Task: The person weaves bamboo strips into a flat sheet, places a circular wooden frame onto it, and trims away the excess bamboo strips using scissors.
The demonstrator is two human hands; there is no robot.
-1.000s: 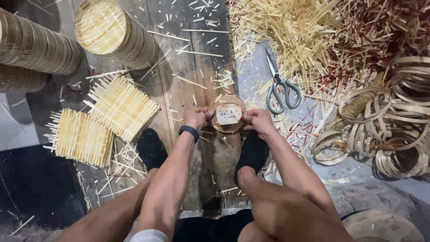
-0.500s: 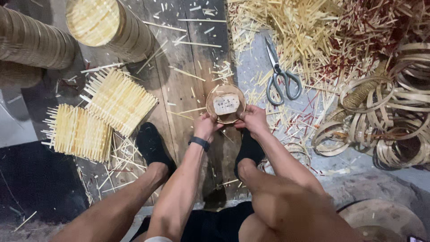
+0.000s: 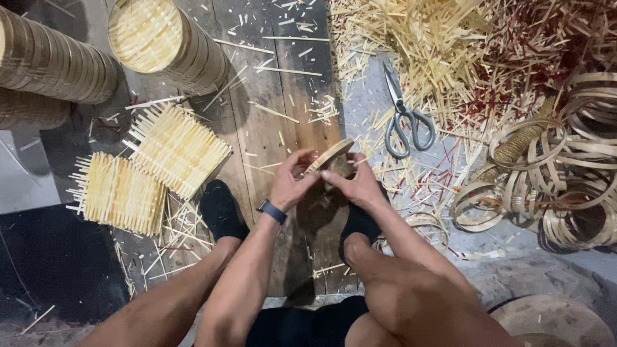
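Note:
Both my hands hold a small round bamboo basket (image 3: 329,156) above a wooden board (image 3: 283,103), tilted so its rim shows edge-on. My left hand (image 3: 290,181), with a dark band on the wrist, grips its near left side. My right hand (image 3: 353,182) grips its right side, fingers pinching the rim. My two dark-socked feet (image 3: 222,209) rest on the board below my hands.
Two woven bamboo mats (image 3: 175,149) lie to the left. Stacks of finished baskets (image 3: 164,42) stand at the top left. Scissors (image 3: 403,114) lie right of the board by a heap of bamboo slivers (image 3: 418,38). Coiled bamboo rings (image 3: 565,180) pile at the right.
The basket has turned from facing up to standing nearly on edge. My hands have shifted around its rim and stayed over the board.

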